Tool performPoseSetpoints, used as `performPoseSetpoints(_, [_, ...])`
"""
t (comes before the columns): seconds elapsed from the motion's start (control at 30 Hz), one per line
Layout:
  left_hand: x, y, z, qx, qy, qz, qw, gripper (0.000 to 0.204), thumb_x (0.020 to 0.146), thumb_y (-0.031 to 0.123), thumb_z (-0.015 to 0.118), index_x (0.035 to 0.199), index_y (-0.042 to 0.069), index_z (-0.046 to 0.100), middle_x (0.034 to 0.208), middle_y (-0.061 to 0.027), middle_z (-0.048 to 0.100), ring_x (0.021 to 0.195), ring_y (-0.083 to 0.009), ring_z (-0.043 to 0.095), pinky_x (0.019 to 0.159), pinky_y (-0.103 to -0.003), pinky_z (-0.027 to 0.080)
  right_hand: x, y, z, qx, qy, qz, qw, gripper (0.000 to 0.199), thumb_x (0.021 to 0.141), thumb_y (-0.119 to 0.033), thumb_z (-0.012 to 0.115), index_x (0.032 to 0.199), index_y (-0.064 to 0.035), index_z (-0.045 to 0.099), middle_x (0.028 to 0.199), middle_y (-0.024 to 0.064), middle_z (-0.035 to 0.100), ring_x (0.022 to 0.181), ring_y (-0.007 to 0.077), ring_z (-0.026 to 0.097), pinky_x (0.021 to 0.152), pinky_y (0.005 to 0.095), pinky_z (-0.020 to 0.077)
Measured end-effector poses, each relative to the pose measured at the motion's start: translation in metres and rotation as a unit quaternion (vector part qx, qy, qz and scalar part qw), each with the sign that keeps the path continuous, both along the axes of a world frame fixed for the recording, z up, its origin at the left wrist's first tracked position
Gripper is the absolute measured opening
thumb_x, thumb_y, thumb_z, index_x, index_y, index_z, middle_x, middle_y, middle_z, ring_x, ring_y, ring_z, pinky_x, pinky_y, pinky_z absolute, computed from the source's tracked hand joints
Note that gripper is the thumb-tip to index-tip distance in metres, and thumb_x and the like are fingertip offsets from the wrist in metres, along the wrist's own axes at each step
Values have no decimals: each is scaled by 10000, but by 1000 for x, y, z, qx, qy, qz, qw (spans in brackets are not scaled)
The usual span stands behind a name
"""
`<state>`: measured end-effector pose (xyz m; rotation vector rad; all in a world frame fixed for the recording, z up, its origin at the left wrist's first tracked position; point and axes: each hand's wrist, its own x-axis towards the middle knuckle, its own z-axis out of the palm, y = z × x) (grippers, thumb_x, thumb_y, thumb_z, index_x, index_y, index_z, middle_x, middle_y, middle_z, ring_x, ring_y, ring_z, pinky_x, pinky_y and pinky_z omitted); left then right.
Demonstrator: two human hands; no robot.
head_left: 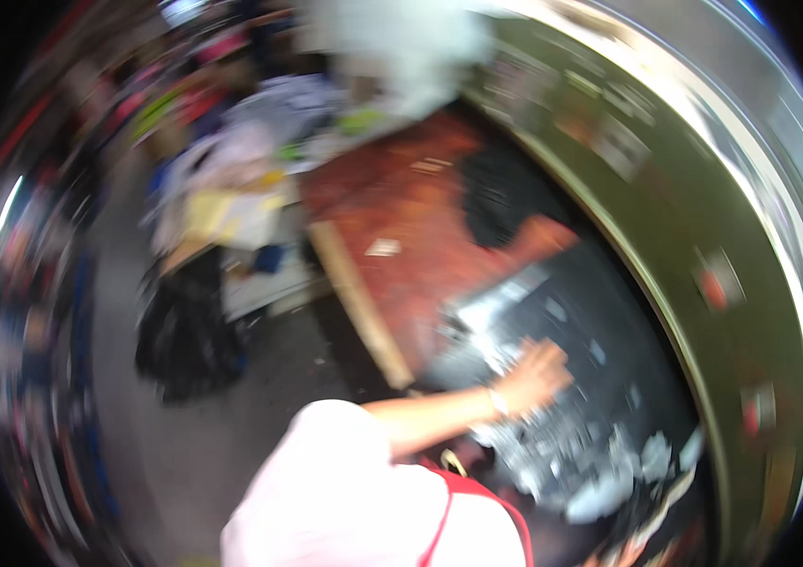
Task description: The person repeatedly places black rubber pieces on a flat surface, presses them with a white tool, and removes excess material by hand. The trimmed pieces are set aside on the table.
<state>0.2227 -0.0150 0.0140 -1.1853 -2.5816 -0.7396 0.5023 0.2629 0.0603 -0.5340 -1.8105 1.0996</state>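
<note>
My left hand [535,380], with a light band at its wrist, reaches over a black work surface [609,350]. Motion blur smears its fingers, so I cannot tell whether they hold anything. Beside the hand lies a shiny silvery-white sheet-like thing [488,326]. Several crumpled whitish, film-like pieces [600,491] are spread below the hand. A pale sleeve [326,463] covers my upper arm, and a red strap [477,487] crosses my clothing. No right hand can be made out; a blurred reddish patch sits at the lower edge.
Beyond the hand is a red-brown surface [392,208] with a dark cloth-like patch [500,194]. A wooden strip [359,302] edges it. An olive-green panel [600,142] rises at the right. A black bag [189,331] and piled papers [231,217] stand left.
</note>
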Motion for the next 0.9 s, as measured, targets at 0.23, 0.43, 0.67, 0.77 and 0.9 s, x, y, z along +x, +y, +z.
performPoseSetpoints(0.23, [-5,-14,16,-117,-23,-31,992,517,884,172,600,1375,75,472,1463,-250,358,1375,-443,313,1099,-637,231,103,-13,26,-508,391,-11,767,730,823,-145,612,1469,-22,293,1402,277,423,1302,463,402,1165,582,246])
performPoseSetpoints(0.43, [29,44,71,3,12,-99,995,478,759,110,711,1210,39,572,1237,-200,535,1167,-389,498,992,-501,382,150,-28,23,-595,614,-18,519,717,816,-325,665,1422,-48,399,1498,261,255,1369,478,151,1162,574,220])
performPoseSetpoints(0.67, [106,120,68,-81,86,-509,853,625,700,154,741,1294,104,553,1285,-120,522,1184,-295,495,1035,-478,357,142,-34,12,-472,268,-215,812,570,863,-141,649,1355,21,410,1149,216,597,1032,319,618,939,516,517])
performPoseSetpoints(0.77, [100,128,52,-49,15,-537,842,565,742,206,729,1260,55,562,1162,-118,562,1068,-286,543,960,-405,416,119,-49,13,-439,168,-261,843,695,805,56,692,1401,-39,348,1070,165,594,935,215,626,833,325,541])
performPoseSetpoints(0.9, [110,121,39,-18,-59,-496,866,572,750,274,751,1240,44,564,1109,-124,559,1015,-301,545,918,-413,425,97,-62,24,-355,140,-179,907,771,718,81,757,1364,-47,355,1189,178,533,1039,243,593,870,323,519])
